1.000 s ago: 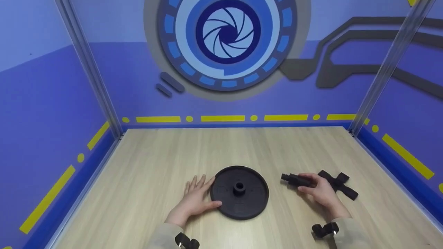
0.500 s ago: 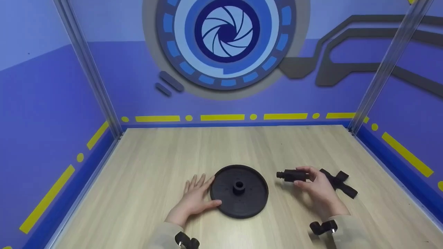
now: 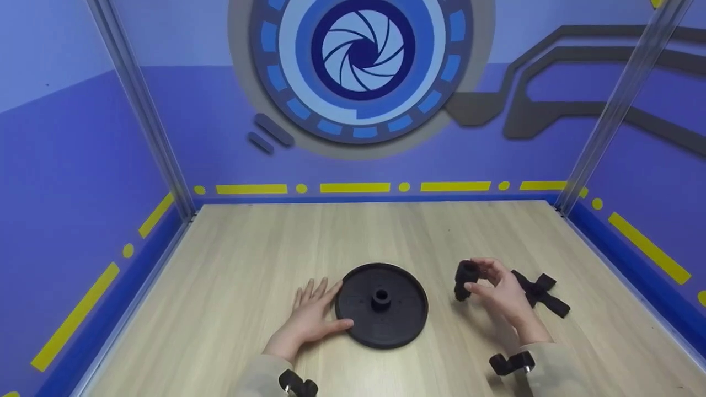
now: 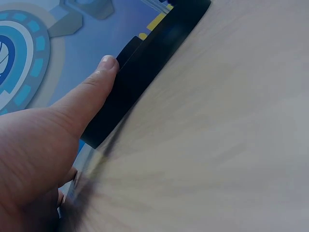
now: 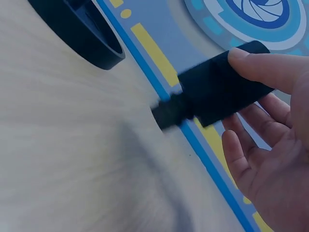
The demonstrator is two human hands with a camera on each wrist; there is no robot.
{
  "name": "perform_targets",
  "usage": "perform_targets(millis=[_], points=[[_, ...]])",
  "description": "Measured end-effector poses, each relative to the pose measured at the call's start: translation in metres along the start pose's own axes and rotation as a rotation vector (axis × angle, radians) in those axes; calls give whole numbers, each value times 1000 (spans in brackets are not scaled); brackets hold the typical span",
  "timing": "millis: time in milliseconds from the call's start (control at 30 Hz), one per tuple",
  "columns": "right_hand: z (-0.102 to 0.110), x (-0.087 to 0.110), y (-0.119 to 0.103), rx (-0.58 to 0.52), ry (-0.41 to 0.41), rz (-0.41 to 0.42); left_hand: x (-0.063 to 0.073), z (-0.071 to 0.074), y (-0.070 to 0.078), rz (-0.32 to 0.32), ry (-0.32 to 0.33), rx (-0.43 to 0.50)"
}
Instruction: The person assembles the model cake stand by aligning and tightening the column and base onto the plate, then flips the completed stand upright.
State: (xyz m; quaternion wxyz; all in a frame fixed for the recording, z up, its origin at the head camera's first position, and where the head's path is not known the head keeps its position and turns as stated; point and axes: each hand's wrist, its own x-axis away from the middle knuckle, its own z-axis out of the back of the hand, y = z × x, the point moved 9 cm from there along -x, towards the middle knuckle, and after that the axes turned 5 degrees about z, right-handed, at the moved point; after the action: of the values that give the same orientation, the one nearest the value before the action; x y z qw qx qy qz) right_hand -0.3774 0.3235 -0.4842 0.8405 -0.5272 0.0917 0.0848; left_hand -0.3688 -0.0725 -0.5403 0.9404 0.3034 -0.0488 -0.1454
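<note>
A round black disc point(image 3: 358, 325) with a raised rim and a hollow central hub lies flat on the table. At its left side my left hand point(image 3: 309, 320) rests with fingers spread and straight; the thumb point(image 4: 94, 84) touches the rim. Right of the disc, my right hand point(image 3: 504, 295) pinches a short black cylindrical post point(image 3: 465, 275) between thumb and fingers, above the table. The post now stands upright in the head view, narrow ridged end down. In the right wrist view that narrower neck of the post point(image 5: 217, 87) points away from the palm.
A black cross-shaped part point(image 3: 551, 303) lies on the table just beyond my right hand, partly hidden by it. The wooden table point(image 3: 265, 237) is bounded by blue printed walls point(image 3: 353, 165) and metal corner posts point(image 3: 612, 110).
My right hand has raised the post and turned it from lying sideways to upright, narrow end down. My left hand and the disc stay where they were.
</note>
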Motion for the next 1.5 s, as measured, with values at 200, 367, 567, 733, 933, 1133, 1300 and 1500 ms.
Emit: perform_targets(millis=[200,367,567,733,933,1133,1300,1500], points=[[-10,-5,-10,-56,3,17,-1,0,0,6,-9,4],[-22,-12,-21,-128,-2,9,-1,0,0,10,-14,17],[-35,-21,-31,-248,-1,18,-2,0,-1,5,-6,9],[-45,-26,-39,-283,-3,50,-1,0,-1,7,-3,18],[-61,-30,-54,-333,-21,84,-2,-1,-2,7,-3,17],[-82,-35,-70,-379,-59,131,-1,0,0,2,-3,17],[-98,-37,-80,-417,-87,166,0,0,-1,2,-6,21],[-113,-38,-86,-428,-105,182,1,0,0,-4,-2,13]])
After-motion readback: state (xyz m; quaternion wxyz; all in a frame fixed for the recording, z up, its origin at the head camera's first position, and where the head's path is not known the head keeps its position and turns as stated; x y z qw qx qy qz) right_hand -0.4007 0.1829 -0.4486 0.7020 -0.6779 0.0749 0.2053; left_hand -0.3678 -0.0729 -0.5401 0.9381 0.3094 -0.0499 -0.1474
